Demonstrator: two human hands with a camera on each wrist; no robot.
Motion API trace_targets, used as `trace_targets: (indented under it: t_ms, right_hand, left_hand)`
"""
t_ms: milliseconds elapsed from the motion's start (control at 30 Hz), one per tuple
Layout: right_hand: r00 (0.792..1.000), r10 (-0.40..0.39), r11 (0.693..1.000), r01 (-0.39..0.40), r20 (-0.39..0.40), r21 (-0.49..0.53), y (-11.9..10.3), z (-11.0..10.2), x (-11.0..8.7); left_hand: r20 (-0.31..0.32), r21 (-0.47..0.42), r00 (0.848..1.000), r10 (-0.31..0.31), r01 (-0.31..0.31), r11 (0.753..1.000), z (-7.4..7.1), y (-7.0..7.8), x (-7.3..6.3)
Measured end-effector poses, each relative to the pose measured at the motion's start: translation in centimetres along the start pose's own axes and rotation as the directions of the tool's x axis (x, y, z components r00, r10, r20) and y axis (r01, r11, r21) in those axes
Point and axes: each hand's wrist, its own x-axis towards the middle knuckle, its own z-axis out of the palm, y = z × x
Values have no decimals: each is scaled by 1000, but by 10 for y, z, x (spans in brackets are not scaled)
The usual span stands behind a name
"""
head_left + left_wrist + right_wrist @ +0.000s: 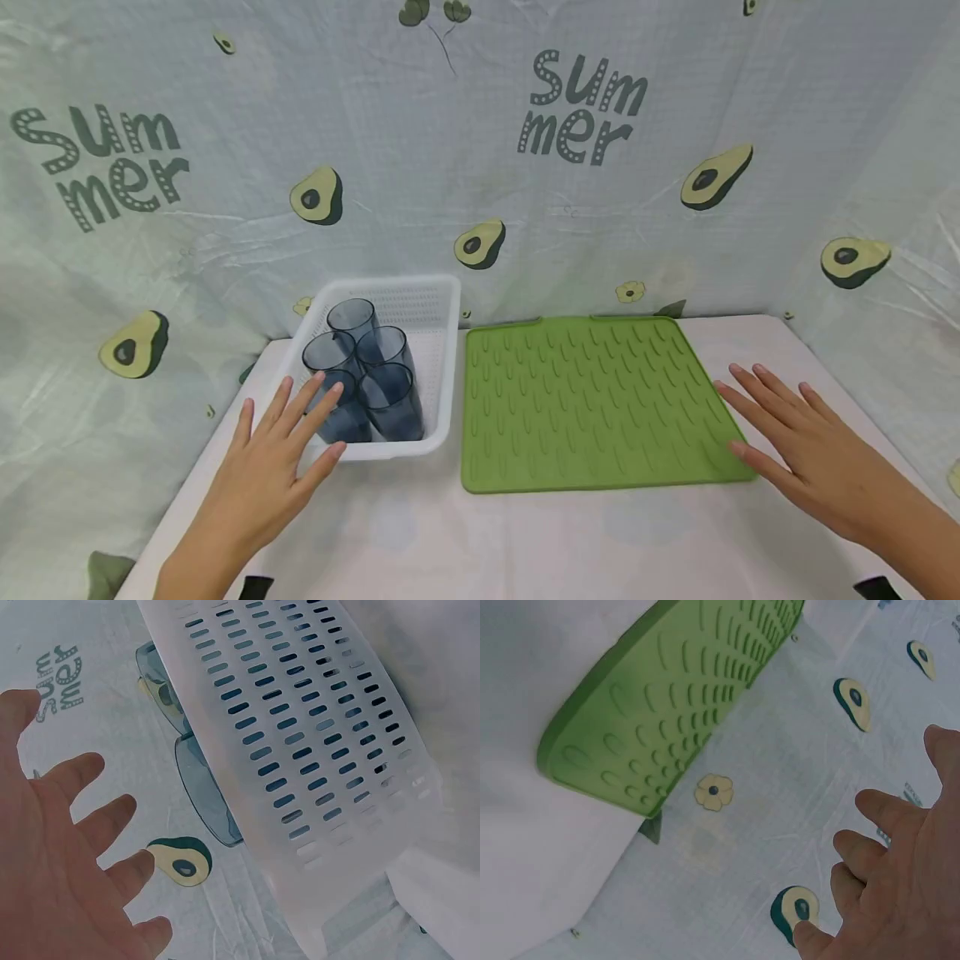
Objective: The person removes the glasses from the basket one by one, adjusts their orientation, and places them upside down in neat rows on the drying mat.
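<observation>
Several blue-tinted glasses [390, 402] stand upright, grouped toward the left and front of a white plastic basket [447, 367]. My left hand [266, 467] is held over the basket's front left corner with fingers spread and nothing in them; its fingertips overlap the nearest glasses in the head view. The basket's slotted side wall [300, 735] fills much of the left wrist view, and glass rims [202, 787] show past its edge. To the right lies a flat green ridged mat [585, 408]. Beside its right edge, my right hand [813, 450] is spread and holds nothing.
A white cloth covers the table [525, 542]. Behind and at both sides hangs a pale curtain [405, 167] printed with avocados and lettering, close to the back edges of basket and mat. A narrow strip of table separates basket from mat.
</observation>
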Motion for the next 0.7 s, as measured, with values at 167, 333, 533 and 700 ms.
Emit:
trace_targets:
  t_ms: [167,333,533,700]
  right_hand:
    - [1000,-13,1000,13,5,5,-5,1,9]
    - [999,-22,1000,21,27,20,-9,3,14]
    - [999,-23,1000,22,47,21,-11,4,16]
    - [998,-24,1000,23,55,21,-11,6,20]
  left_hand:
    - [-57,-35,998,31,-33,999,0,1,2]
    - [-72,-70,997,33,-38,997,-1,3,2]
    - [-115,-153,992,52,-69,986,-1,5,4]
    - [-145,-241,988,54,-88,967,1,8,9]
